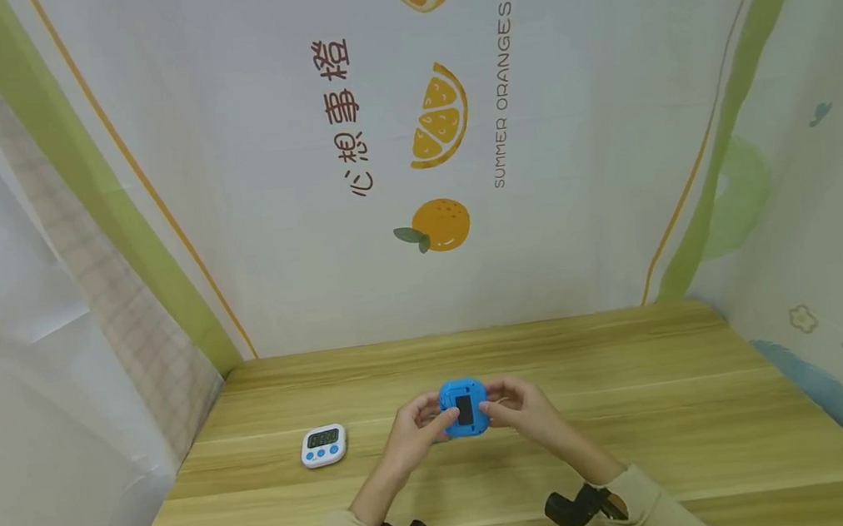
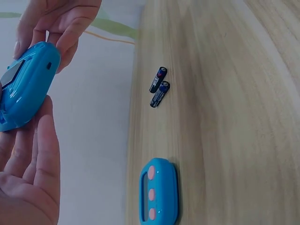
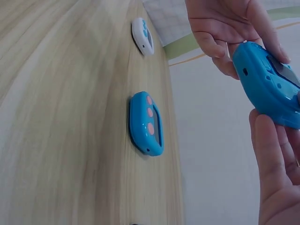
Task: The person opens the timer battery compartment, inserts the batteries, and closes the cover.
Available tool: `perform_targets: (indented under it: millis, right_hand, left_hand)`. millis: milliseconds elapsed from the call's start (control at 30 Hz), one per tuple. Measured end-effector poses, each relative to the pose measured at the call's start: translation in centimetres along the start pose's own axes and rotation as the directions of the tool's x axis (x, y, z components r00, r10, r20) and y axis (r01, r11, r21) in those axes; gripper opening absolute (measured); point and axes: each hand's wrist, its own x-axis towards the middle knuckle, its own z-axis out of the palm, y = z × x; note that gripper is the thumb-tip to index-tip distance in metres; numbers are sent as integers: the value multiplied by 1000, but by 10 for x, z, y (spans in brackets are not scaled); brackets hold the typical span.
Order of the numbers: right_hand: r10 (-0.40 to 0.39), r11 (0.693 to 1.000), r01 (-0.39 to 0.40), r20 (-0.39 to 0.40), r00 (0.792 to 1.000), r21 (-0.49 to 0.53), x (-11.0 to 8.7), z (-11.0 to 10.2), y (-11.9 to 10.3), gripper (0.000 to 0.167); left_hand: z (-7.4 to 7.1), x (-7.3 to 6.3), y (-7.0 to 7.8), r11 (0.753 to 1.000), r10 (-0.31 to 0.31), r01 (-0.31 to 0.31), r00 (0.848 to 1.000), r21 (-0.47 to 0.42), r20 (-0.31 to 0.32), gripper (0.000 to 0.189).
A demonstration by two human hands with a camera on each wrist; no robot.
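Both hands hold a blue digital timer (image 1: 466, 426) above the table, its back with a dark rectangle turned toward the head camera. My left hand (image 1: 409, 435) grips its left side, thumb on the back and fingers behind. The right hand (image 1: 528, 411) holds the opposite side likewise, thumb near the dark rectangle. In the left wrist view the raised timer (image 2: 35, 89) shows its glossy edge between the hands. A second blue timer with pink buttons (image 3: 140, 122) rests on the table below, mostly hidden by the hands in the head view.
A white timer with blue buttons (image 1: 324, 446) lies on the wooden table (image 1: 667, 408), left of the hands. Two small dark batteries (image 2: 159, 87) lie side by side near the blue timer on the table. A curtain printed with oranges (image 1: 277, 250) hangs behind the table.
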Motion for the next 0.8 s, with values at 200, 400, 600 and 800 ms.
perform_targets:
  millis: [200,400,600,800]
  right_hand:
    - [23,999,-22,19,1000,-37,-4,-1,2,39]
    - [34,996,-31,32,999,-79,-3,-1,3,44]
    - [3,995,6,89,996,-100,-1,-2,6,35]
    - [-22,990,36,103,994,-133,-7,1,-8,29]
  left_hand:
    - [3,0,-5,998,15,-14,1000,54,-14,42]
    - [5,-1,-4,997,21,-21,1000,68,6,38]
    - [7,-7,12,998,32,-34,999,60,28,32]
    - [9,-13,21,995,39,-43,998,95,39,32]
